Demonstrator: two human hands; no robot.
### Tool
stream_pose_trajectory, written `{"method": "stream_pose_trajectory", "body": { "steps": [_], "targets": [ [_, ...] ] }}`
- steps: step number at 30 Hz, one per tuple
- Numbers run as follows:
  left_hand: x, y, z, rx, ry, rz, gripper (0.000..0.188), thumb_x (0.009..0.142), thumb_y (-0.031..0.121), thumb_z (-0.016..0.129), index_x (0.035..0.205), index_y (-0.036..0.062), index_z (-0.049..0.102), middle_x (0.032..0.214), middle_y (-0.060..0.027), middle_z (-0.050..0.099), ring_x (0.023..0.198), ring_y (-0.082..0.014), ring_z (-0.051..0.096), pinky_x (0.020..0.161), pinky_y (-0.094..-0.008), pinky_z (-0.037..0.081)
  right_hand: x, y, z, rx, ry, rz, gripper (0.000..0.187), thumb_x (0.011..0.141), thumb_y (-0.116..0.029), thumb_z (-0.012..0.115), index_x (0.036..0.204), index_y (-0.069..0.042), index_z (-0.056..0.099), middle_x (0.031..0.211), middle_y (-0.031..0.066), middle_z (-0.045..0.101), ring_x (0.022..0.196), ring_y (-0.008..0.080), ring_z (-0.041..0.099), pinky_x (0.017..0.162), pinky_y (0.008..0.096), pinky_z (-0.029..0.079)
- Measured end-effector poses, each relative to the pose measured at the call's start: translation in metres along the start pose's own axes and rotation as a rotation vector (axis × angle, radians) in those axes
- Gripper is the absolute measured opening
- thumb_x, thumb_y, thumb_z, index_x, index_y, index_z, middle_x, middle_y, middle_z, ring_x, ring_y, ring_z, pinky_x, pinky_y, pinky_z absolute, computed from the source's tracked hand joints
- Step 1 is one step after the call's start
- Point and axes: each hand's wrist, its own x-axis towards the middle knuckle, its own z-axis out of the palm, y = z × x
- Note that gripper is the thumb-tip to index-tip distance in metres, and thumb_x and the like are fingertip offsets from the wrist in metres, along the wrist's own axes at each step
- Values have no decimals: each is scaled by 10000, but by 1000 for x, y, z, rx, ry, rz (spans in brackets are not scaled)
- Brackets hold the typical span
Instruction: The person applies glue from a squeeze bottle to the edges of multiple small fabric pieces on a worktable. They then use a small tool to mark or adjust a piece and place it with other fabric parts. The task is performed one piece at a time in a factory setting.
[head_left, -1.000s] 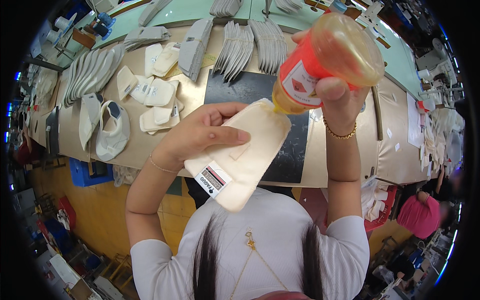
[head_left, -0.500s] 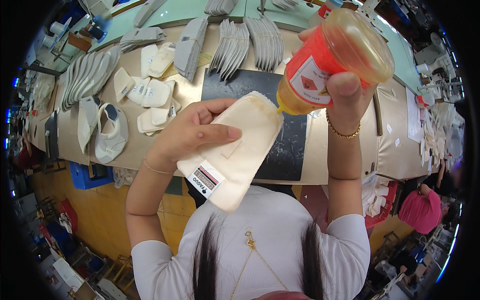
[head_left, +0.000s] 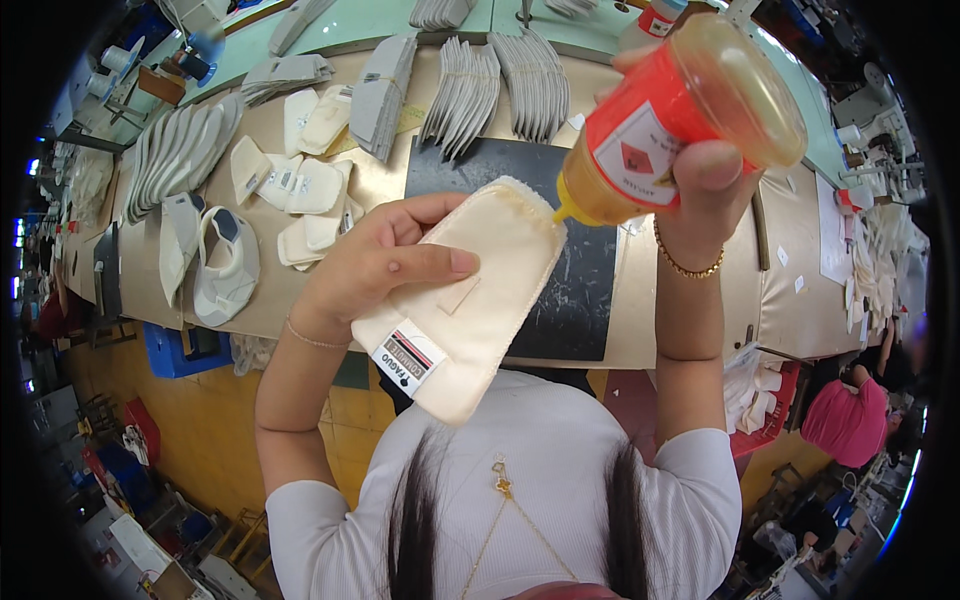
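My left hand (head_left: 385, 245) pinches the cream pad (head_left: 490, 290) from its left edge. My right hand (head_left: 710, 190) wraps the tilted bottle (head_left: 660, 95), nozzle (head_left: 567, 200) by the pad's far edge; dark board (head_left: 570, 300) extends rightward.

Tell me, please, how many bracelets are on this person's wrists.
2: a gold chain bracelet at the right hand, which grips the bottle, and a thinner bracelet at the left hand, which holds the cream pad.
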Motion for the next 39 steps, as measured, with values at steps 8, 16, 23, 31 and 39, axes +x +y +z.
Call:
{"method": "stream_pose_trajectory", "body": {
  "steps": [8,16,23,31,39],
  "targets": [
    [0,-4,1,-15,10,-2,505,800,51,680,1264,-44,505,1055,-101,661,877,-131,663,767,-245,541,-1,18,6,91,101,6,687,872,-510,606,1258,41,467,1099,280,592,871,306,677,723,380,594],
    [-3,-6,1,-80,35,61,526,799,35,664,1285,-43,476,1084,-117,652,916,-153,665,798,-262,544,-16,5,-6,43,140,26,843,853,-669,487,1265,63,425,1126,278,566,878,290,674,699,358,590],
    [-2,-10,0,-128,51,98,515,792,25,663,1270,-44,484,1078,-122,650,916,-155,662,801,-261,540,-20,-2,2,-103,242,18,873,848,-703,447,1277,57,409,1125,286,559,872,292,670,700,358,586],
    [2,-13,2,-102,19,76,513,789,34,673,1263,-41,490,1078,-119,651,915,-159,663,808,-263,538,-14,-11,8,-100,271,5,918,816,-747,444,1265,54,417,1105,272,568,867,299,663,690,357,581],
    [7,-13,8,-110,-12,36,515,793,23,669,1273,-34,490,1086,-113,649,927,-155,660,813,-264,535,-16,-17,7,-60,215,89,982,758,-797,469,1237,59,430,1116,258,562,891,296,658,697,358,579]
  ]
}}
